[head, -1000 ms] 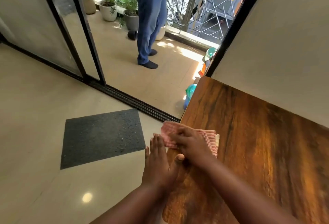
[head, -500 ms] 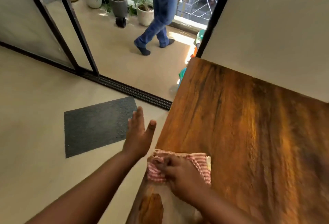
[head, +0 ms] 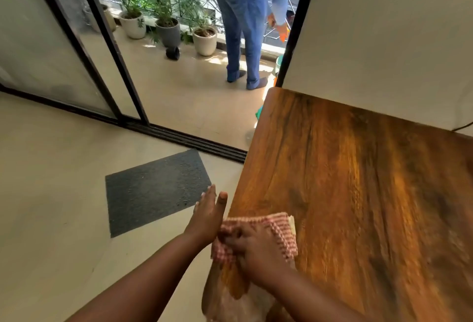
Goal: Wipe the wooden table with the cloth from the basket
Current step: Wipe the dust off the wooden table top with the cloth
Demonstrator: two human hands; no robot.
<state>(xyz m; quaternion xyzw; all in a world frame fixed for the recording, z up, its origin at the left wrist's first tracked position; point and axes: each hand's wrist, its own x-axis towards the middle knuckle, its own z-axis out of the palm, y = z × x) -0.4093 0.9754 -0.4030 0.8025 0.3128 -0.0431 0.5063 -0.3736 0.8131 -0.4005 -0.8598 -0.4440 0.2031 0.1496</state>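
Since the earlier frames, the cloth (head: 258, 234) has been drawn back along the left edge of the bench (head: 358, 193) toward the near-left corner, and the person standing on the balcony (head: 243, 22) has shifted position beyond the door track.

The bench is a wooden top with strong grain, set with its far edge against a pale wall (head: 384, 27). No basket is seen on it. A pale, hazy patch is visible at the near-left corner; whether it is moisture or reflected glare cannot be told.

A dark floor mat (head: 156, 191) lies on the floor, just left of the bench's left edge.

The cloth, red-and-white checked and folded, lies at the left edge of the bench, with its left part overhanging that edge. It is judged to be in mid-stroke, with most of the top yet to be covered.

The right hand (head: 256, 247) is pressed on the cloth with fingers curled over its left part. The left hand (head: 208, 215) is held flat, fingers straight and together, just off the left edge beside the cloth, holding nothing.

Risks: the cloth could be pulled off the left edge if the stroke is carried further outward. Should pressure be applied only at the edge, the centre and far-right corner may be left unwiped.
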